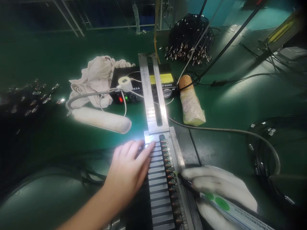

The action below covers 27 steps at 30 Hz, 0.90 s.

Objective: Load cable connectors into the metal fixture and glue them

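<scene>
My bare left hand [129,163] lies over the upper end of a long metal fixture [159,191] with a row of slots. Its index fingertip presses on the top slots, and the other fingers extend beside the fixture; the thumb is partly hidden. Dark wires sit in the slots, and a column of small connector boards [170,169] runs along their right ends. In a white glove, my right hand [223,185] grips a pen-like dispensing syringe [230,207] with green dots on its pale barrel. The syringe's dark tip is right by the connectors midway down the row.
Behind the fixture stands a black control box [134,94] with a gauge, beneath a slotted metal plate [146,86]. Around it are a crumpled cloth [94,75], a white oblong lamp [102,119], a wrapped roll [192,105] and a cable bundle [188,36]. More cables lie left and right.
</scene>
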Each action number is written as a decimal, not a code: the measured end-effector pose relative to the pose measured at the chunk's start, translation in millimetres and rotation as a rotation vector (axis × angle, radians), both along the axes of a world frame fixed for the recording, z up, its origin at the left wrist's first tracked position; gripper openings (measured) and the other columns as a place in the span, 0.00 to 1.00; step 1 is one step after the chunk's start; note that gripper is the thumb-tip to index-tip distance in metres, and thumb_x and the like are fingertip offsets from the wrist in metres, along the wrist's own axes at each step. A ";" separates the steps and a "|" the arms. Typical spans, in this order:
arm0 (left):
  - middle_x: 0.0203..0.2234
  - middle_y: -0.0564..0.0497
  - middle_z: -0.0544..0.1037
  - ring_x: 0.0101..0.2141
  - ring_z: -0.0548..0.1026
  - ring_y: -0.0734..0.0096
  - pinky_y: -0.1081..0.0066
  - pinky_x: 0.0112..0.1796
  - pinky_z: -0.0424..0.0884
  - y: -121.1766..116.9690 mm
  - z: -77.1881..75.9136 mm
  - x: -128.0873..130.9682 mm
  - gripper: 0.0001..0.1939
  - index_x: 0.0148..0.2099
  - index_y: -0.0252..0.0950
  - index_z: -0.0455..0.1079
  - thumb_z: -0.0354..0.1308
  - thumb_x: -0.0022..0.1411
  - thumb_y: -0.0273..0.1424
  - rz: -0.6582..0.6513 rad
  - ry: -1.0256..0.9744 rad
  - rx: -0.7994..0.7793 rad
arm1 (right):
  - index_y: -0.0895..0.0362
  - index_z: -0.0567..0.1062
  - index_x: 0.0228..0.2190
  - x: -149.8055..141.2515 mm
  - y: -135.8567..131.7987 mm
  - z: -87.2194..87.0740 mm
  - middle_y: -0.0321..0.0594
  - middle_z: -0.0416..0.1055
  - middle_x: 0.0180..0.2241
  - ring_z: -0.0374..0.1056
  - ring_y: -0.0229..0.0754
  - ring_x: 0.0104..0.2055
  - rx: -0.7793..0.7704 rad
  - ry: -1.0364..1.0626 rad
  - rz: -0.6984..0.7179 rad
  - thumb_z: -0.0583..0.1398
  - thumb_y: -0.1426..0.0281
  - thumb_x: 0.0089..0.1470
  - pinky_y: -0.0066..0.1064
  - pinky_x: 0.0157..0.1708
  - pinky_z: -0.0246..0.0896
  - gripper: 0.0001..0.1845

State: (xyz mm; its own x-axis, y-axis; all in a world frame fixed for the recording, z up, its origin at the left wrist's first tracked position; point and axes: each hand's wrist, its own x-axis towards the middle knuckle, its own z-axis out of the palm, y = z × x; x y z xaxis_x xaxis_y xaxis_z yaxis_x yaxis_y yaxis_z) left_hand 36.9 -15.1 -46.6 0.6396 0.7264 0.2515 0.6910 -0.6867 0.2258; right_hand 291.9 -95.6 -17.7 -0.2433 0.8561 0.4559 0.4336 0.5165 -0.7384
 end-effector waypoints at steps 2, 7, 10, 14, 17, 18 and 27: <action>0.48 0.39 0.73 0.48 0.69 0.52 0.56 0.42 0.65 -0.3 -0.3 -0.2 0.19 0.62 0.35 0.65 0.47 0.72 0.26 0.001 0.003 0.000 | 0.58 0.76 0.41 0.0 -0.5 -1.3 0.48 0.80 0.44 0.79 0.49 0.43 -0.016 0.005 0.009 0.61 0.82 0.48 0.36 0.40 0.79 0.17; 0.49 0.40 0.72 0.48 0.69 0.53 0.57 0.43 0.65 -0.7 -0.6 0.1 0.19 0.62 0.36 0.64 0.46 0.72 0.27 0.011 -0.007 0.010 | 0.58 0.75 0.42 -0.5 -0.9 -4.7 0.47 0.79 0.44 0.79 0.49 0.43 -0.009 0.019 -0.004 0.62 0.81 0.49 0.38 0.40 0.79 0.17; 0.48 0.40 0.73 0.47 0.69 0.53 0.58 0.42 0.65 0.1 -0.3 0.7 0.19 0.62 0.36 0.65 0.47 0.72 0.27 0.000 0.001 0.013 | 0.58 0.75 0.42 0.9 -2.0 -2.5 0.47 0.79 0.44 0.78 0.49 0.43 -0.001 0.011 -0.004 0.62 0.81 0.49 0.37 0.41 0.79 0.17; 0.48 0.40 0.73 0.46 0.69 0.53 0.58 0.41 0.65 0.8 -0.2 1.0 0.19 0.61 0.35 0.65 0.47 0.71 0.27 0.002 -0.003 0.012 | 0.56 0.76 0.41 1.2 -8.6 7.0 0.46 0.79 0.44 0.78 0.47 0.43 -0.002 -0.014 -0.042 0.61 0.81 0.50 0.35 0.42 0.78 0.16; 0.47 0.40 0.73 0.45 0.69 0.53 0.59 0.40 0.65 0.6 -0.4 1.0 0.18 0.61 0.35 0.66 0.48 0.71 0.27 0.000 -0.013 0.013 | 0.55 0.76 0.40 -1.6 -14.1 11.6 0.45 0.80 0.43 0.79 0.47 0.42 -0.034 -0.013 -0.088 0.61 0.80 0.52 0.34 0.41 0.78 0.14; 0.48 0.40 0.73 0.46 0.69 0.53 0.59 0.40 0.64 0.5 -0.5 1.0 0.18 0.61 0.35 0.66 0.48 0.71 0.27 0.001 -0.014 0.012 | 0.55 0.77 0.40 -2.5 -15.2 11.5 0.45 0.80 0.42 0.79 0.48 0.41 -0.039 -0.012 -0.098 0.61 0.80 0.52 0.34 0.40 0.78 0.14; 0.47 0.40 0.73 0.46 0.69 0.53 0.59 0.40 0.65 1.0 0.8 1.9 0.18 0.61 0.35 0.65 0.47 0.72 0.27 -0.001 -0.002 0.016 | 0.58 0.76 0.41 -0.9 -11.6 0.2 0.46 0.79 0.44 0.78 0.45 0.43 -0.030 0.001 -0.025 0.60 0.82 0.49 0.33 0.42 0.77 0.17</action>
